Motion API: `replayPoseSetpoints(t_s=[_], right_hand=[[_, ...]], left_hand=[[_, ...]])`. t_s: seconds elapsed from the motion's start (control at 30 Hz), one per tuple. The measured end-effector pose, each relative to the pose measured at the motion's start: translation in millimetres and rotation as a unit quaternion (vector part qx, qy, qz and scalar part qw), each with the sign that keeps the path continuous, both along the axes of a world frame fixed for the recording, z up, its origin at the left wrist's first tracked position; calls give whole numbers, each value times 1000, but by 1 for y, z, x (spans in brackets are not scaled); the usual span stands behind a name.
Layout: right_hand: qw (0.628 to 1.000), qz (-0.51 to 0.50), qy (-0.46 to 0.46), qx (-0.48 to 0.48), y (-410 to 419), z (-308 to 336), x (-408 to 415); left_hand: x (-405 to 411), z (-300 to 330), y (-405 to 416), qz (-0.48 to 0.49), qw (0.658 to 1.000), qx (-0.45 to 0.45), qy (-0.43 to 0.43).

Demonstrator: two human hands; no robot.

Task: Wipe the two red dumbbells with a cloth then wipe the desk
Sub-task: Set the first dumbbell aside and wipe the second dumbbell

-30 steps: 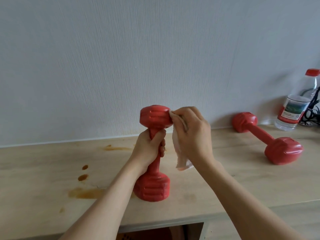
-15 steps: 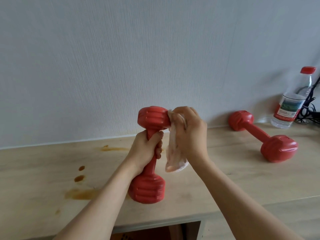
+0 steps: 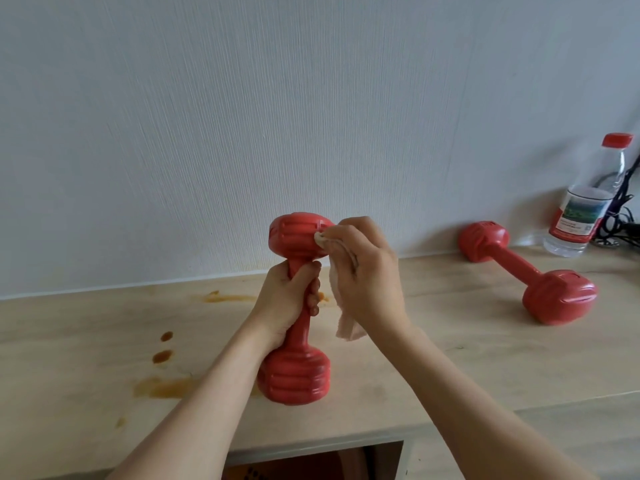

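My left hand [image 3: 287,299] grips the handle of a red dumbbell [image 3: 294,375] held upright, slightly tilted, above the light wooden desk [image 3: 450,358]. My right hand [image 3: 367,271] holds a pale cloth [image 3: 346,327] and presses it against the right side of the dumbbell's upper head; the cloth's loose end hangs below my palm. The second red dumbbell [image 3: 526,271] lies on its side at the right of the desk, near the wall.
Brown spill stains [image 3: 162,386] mark the desk's left part, with another streak [image 3: 225,298] near the wall. A clear water bottle [image 3: 585,209] with a red cap stands at the far right beside black cables [image 3: 620,216]. The desk's front edge runs just below my forearms.
My right hand has shifted the cloth along the upper head of the dumbbell. The dumbbell's lower head has swung a little within my left hand's grip.
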State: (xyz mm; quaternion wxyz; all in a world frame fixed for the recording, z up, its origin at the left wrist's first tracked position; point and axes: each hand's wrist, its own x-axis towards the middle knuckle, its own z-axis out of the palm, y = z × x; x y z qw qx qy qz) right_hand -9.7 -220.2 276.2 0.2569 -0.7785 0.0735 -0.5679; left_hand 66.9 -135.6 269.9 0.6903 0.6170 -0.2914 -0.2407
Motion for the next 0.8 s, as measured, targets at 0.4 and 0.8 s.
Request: replayPoseSetpoints(t_s=[0.4, 0.8], right_hand=[[999, 5, -18, 26, 3, 1, -1], [987, 27, -32, 155, 3, 6, -4]], left_hand=[[-2, 0, -1, -6, 1000, 2, 1], [-4, 2, -1, -24, 1000, 1, -1]])
